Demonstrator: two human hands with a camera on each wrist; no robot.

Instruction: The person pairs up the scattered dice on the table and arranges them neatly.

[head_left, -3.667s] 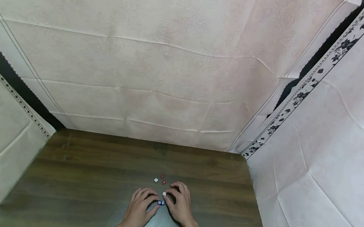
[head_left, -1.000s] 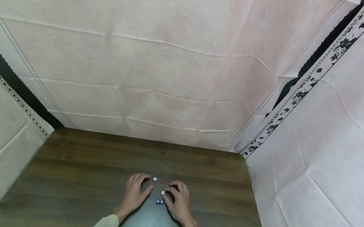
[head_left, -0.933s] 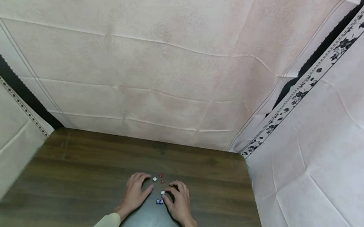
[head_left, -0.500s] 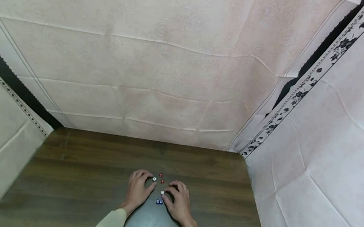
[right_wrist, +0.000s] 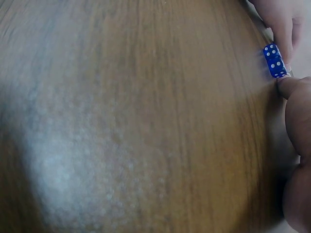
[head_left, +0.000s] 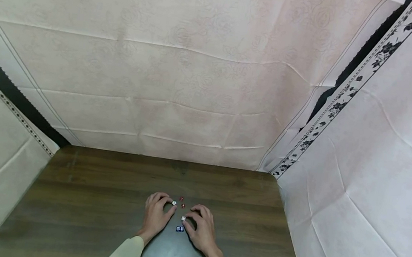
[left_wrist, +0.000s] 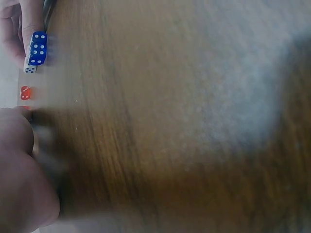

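Note:
My left hand (head_left: pixel 156 214) is at the farther white die (head_left: pixel 174 203), its thumb and forefinger pinching at it. My right hand (head_left: pixel 201 228) holds the nearer white die (head_left: pixel 183 218) between thumb and forefinger. Two blue dice (head_left: pixel 180 229) sit side by side just below that die, closer to me. Two red dice (head_left: pixel 182 202) lie beyond, right of the farther white die. In the left wrist view the blue dice (left_wrist: pixel 37 48) partly cover the nearer white die (left_wrist: pixel 30 68), and a red die (left_wrist: pixel 25 92) shows beside them. The left fingertips hide the farther white die there.
A brown wood-grain table (head_left: pixel 106 185) bears the dice. Pale patterned cloth (head_left: pixel 181 78) hangs behind it, with more cloth (head_left: pixel 373 179) at the sides. A grey sheen lies on the tabletop between the forearms.
My left hand has left the blue dice, moved away from me, and closed in on the farther white die. My right hand stays at the nearer white die.

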